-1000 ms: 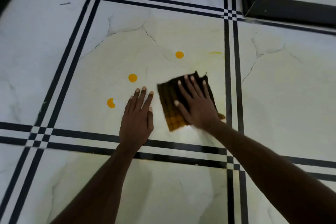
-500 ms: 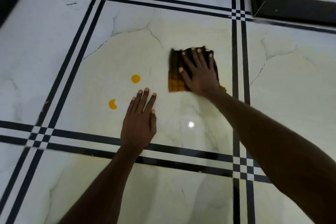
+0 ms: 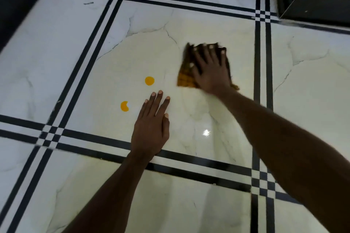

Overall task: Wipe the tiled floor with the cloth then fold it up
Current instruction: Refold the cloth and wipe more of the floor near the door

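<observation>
The cloth point(image 3: 186, 75), dark and yellow-checked, lies flat on the white tiled floor point(image 3: 208, 204) near the black double grout lines at the right. In the head view, the right hand point(image 3: 210, 71) presses it down with fingers spread, likely to keep it flat while wiping. The left hand point(image 3: 151, 128) rests flat, fingers straight, seemingly bracing the body beside two yellow spots point(image 3: 149, 80).
</observation>
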Tool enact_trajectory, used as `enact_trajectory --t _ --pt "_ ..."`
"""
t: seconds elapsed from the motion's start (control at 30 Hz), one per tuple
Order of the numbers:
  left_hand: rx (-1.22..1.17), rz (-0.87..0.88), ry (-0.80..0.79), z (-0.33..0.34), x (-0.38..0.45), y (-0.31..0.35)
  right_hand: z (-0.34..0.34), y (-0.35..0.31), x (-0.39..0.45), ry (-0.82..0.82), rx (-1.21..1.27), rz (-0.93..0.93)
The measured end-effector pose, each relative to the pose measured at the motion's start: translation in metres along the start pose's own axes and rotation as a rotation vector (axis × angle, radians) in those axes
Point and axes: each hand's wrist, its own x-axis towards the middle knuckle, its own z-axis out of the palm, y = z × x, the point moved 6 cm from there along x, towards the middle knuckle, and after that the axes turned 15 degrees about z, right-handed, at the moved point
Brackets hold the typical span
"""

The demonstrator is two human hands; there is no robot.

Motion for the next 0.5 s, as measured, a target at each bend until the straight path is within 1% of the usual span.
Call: enact_trajectory --t 0.03,0.1,0.17,0.2,0.27,0.33,0.4,0.43,0.5 --pt "-0.008 -0.001 0.003 0.0 0.0 0.001 0.004 -0.017 -0.027 0.009 0.0 -0.082" --pt "-0.033 -0.009 0.006 -0.002 0.001 0.002 0.006 -0.017 -0.097 -0.028 0.006 -0.182" --pt "-0.057 -0.031 0.006 -0.004 -0.001 0.002 0.003 0.018 -0.155 -0.08 -0.008 -0.211" --pt "-0.062 -0.04 0.002 -0.004 0.0 0.002 0.001 0.042 -0.166 -0.108 -0.023 -0.206" --pt "-0.068 -0.049 -0.001 -0.002 -0.002 0.002 -0.004 0.082 -0.151 -0.116 -0.03 -0.149" --pt "-0.066 -0.045 0.006 0.0 -0.001 0.002 -0.009 0.095 -0.105 -0.054 -0.009 -0.002" --pt "-0.055 -0.035 0.014 0.002 -0.002 -0.002 -0.004 0.074 -0.059 -0.015 0.027 0.121" --pt "-0.051 -0.033 0.018 0.002 -0.002 -0.003 0.0 0.056 -0.041 -0.01 0.033 0.144" --pt "-0.061 -0.037 0.028 0.002 -0.003 -0.003 0.008 0.013 -0.031 -0.017 0.029 0.094"
